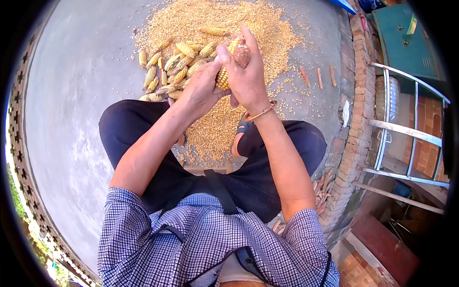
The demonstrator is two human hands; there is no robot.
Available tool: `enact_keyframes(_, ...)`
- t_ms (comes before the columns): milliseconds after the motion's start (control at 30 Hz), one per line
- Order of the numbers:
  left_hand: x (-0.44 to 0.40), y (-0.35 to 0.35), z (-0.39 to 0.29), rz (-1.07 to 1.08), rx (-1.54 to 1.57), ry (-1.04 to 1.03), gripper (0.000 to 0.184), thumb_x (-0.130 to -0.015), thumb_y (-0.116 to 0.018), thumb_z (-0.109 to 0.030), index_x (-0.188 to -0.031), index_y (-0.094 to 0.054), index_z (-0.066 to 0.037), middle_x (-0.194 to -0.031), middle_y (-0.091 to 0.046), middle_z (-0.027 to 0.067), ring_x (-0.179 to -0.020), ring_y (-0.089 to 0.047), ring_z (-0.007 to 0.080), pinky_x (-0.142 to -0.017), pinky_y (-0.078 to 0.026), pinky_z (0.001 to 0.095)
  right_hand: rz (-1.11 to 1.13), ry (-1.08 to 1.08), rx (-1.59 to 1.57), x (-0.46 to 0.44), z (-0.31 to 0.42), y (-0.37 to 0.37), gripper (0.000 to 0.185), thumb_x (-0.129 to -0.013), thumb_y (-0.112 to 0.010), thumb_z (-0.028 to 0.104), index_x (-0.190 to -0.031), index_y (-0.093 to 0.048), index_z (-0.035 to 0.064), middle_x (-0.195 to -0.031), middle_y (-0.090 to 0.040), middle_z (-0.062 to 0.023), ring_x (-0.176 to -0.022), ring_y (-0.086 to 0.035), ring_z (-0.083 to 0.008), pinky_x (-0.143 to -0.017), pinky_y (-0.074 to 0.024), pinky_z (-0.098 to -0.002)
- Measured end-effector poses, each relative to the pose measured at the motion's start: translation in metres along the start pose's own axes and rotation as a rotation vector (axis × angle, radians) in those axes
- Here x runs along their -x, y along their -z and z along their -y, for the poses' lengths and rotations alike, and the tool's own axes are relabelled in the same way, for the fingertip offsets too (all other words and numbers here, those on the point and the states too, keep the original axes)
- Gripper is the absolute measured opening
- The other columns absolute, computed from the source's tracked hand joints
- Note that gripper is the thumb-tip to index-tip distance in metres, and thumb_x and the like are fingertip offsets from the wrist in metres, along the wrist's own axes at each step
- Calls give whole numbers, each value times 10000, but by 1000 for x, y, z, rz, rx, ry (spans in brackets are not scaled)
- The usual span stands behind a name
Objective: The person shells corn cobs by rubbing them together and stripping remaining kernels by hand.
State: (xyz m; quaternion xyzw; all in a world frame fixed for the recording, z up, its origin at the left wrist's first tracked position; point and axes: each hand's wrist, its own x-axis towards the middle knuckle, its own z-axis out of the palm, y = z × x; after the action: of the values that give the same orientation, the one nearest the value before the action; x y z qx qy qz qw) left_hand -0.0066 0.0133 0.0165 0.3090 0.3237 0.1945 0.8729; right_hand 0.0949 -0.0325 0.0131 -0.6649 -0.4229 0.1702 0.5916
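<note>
"Where was the corn ear (223,80)?"

"Just above the near part of the kernel heap (267,31), between the two hands. The left hand (204,82) was clamped round its lower part; the right hand (251,79) closed in from the other side, with a reddish cob core (242,55) in its grip."

"Were they apart?"

"No, together, the thumbs close. I'd guess one steadied while the other pressed, and holding it there let any loose grain drop onto the heap."

"And the sitter's knees?"

"Spread wide on the near side of the heap, probably to leave the arms room."

"What about the other ears (184,62)?"

"Piled at the heap's left edge, on the concrete floor (71,95), likely for easy reach. The bare cobs (319,78) lay to its right, perhaps to keep them out of the grain."

"How did the held one look?"

"Bright yellow, with plump kernels in tight rows wherever it showed. Fingers hid the rest, so I couldn't tell how much was stripped. The core beside it looked rough and reddish brown."
</note>
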Motion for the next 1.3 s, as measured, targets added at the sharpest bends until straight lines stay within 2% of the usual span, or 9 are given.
enact_keyframes(133, -4, 8, 16, 107, -130, -99, 413, -1059, -359, -327, -1331, -462, -34, -1198, -579, 76, -1080, -577, 143, -924, -487, 302, -101, 16, 164, 5, -3, -10, 611, -882, -701, 226, -1370, -429, -21, -1221, -582, -192, -1142, -559, -247, -983, -428, -334)
enact_keyframes(300, -8, 11, 27, 112, -278, -144, 440, -1061, -345, -343, -1319, -466, -8, -1167, -593, 70, -1043, -574, 113, -877, -495, 274, -362, -92, 295, -3, -8, -13, 282, -883, -684, 247, -1069, -591, 56, -844, -670, -160, -793, -661, -316, -714, -506, -400)
enact_keyframes(400, -11, 9, 19, 146, -101, -102, 428, -1056, -370, -339, -1288, -481, 3, -1143, -606, 68, -1012, -592, 121, -874, -503, 284, -236, -104, 79, -13, -22, -10, 338, -881, -694, 281, -1095, -585, 43, -881, -675, -149, -825, -664, -269, -742, -505, -362)
enact_keyframes(433, -12, 11, 16, 157, -74, -89, 421, -1054, -377, -335, -1280, -486, 3, -1137, -608, 70, -1008, -596, 128, -873, -506, 292, -169, -171, -36, -18, -26, -7, 297, -942, -630, 215, -1128, -589, -12, -914, -666, -86, -847, -635, -149, -768, -502, -283)
enact_keyframes(567, -15, 12, 12, 102, 34, -60, 399, -1049, -397, -321, -1258, -505, 1, -1111, -612, 79, -1010, -606, 150, -853, -521, 327, 5, -371, -413, -16, -10, 12, 560, -944, -633, 259, -1365, -421, -43, -1100, -625, -141, -1045, -593, -179, -911, -475, -298)
enact_keyframes(700, -14, 9, 21, 96, -62, -95, 423, -1047, -405, -338, -1284, -498, 0, -1181, -596, 80, -1057, -587, 141, -886, -504, 297, -79, -91, -8, -1, -9, -7, 652, -897, -678, 316, -1362, -398, -45, -1204, -593, -235, -1127, -587, -313, -958, -456, -396)
enact_keyframes(833, -10, 14, 30, 126, -160, -114, 433, -1042, -413, -360, -1310, -496, -29, -1216, -585, 69, -1073, -573, 119, -925, -483, 288, -302, -102, 276, -4, -15, -12, 331, -885, -682, 253, -1088, -569, 18, -865, -670, -194, -819, -670, -355, -742, -506, -412)
enact_keyframes(1167, -10, 13, 4, 245, -330, -202, 420, -1016, -493, -338, -1237, -546, 15, -1067, -622, 50, -1012, -573, 98, -870, -460, 255, -210, -301, -414, -21, -9, 7, 237, -960, -588, 236, -891, -593, 9, -773, -645, -84, -653, -653, -174, -522, -511, -295)
enact_keyframes(1300, -10, 18, 4, 157, -468, -282, 446, -1000, -519, -359, -1239, -545, 17, -1042, -624, 59, -975, -581, 93, -839, -466, 248, -120, -475, -564, -17, 2, 15, 251, -977, -570, 259, -997, -555, 9, -857, -656, -119, -752, -665, -197, -620, -546, -325)
